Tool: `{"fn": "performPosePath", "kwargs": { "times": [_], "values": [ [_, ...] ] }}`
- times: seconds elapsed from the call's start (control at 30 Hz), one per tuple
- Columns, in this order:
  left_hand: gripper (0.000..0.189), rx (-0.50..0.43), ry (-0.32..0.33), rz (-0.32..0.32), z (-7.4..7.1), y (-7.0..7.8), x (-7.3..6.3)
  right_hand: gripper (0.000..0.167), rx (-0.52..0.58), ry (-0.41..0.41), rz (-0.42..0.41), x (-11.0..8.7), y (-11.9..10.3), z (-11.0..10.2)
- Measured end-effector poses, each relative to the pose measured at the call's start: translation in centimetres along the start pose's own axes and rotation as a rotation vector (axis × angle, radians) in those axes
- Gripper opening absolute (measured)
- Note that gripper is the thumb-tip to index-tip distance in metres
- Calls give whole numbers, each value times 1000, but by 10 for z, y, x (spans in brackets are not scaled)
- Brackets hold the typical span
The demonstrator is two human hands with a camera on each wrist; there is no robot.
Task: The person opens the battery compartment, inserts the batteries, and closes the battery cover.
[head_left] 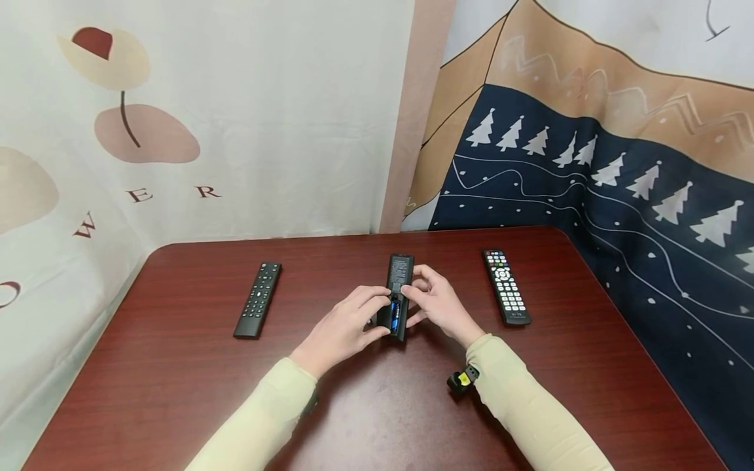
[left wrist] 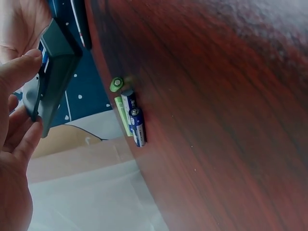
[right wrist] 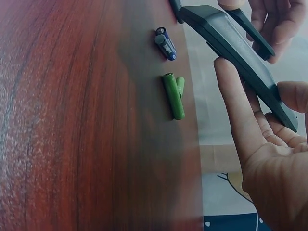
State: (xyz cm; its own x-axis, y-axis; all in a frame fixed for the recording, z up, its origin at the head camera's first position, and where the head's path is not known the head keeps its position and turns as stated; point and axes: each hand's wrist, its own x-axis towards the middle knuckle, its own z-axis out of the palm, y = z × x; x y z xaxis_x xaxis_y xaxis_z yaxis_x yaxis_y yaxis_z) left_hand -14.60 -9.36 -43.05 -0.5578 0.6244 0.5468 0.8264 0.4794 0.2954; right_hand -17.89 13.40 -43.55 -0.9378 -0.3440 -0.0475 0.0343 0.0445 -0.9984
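The left hand [head_left: 351, 320] pinches what looks like the cover [head_left: 383, 317]; the right hand [head_left: 440, 305] grips the opened remote [head_left: 401, 271], a blue battery [head_left: 395, 314] showing between both hands.

Head view: label [head_left: 402, 265] on middle remote [head_left: 400, 280] is too small for reading | left wrist view: left hand [left wrist: 13, 175] cut by left edge | right wrist view: right hand [right wrist: 276, 171] cut by right edge
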Motion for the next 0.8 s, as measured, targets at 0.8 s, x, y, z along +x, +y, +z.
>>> {"fn": "performPosePath", "kwargs": {
  "times": [0.8],
  "values": [
    [48, 12, 0, 42, 5, 3, 5, 37, 33, -5, -10, 2, 1, 3]
  ]
}}
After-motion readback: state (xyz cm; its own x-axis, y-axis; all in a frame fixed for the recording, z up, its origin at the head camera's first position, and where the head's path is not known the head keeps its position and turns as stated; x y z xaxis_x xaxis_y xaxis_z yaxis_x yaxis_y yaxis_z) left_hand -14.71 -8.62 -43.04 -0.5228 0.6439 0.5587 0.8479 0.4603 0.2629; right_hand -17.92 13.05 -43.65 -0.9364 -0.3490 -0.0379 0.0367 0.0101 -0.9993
